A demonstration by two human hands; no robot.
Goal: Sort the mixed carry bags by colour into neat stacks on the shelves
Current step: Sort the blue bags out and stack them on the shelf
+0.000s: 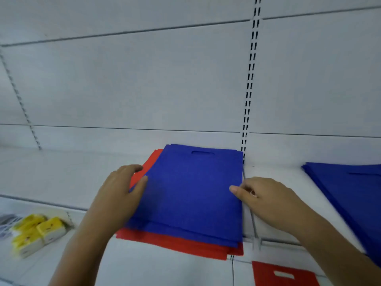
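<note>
From the head camera, a white metal shelf [61, 178] runs across the view, backed by pale grey-white wall panels [144, 83] with thin horizontal seams and a slotted upright [250, 79] that marks the joint between 2 shelf bays. On the left bay, against that joint, lies a mixed pile: blue carry bags [193, 195] with a cut-out handle slot at the far end sit on top of red carry bags [175, 243], whose edges stick out at the front and at the far left corner. The left hand [121, 190] rests on the pile's left edge, thumb laid on the top blue bag and fingers curled around the side over the red edge. The right hand [266, 195] is at the pile's right edge, thumb on top of the blue bag and fingers bent beside it; whether they pinch the bag I cannot tell. On the right bay, well apart, lies a second blue stack [350, 186]. A lower shelf [165, 269] holds a single red bag [284, 275] at the bottom right and blurred yellow and white packets [37, 232] at the left.
</note>
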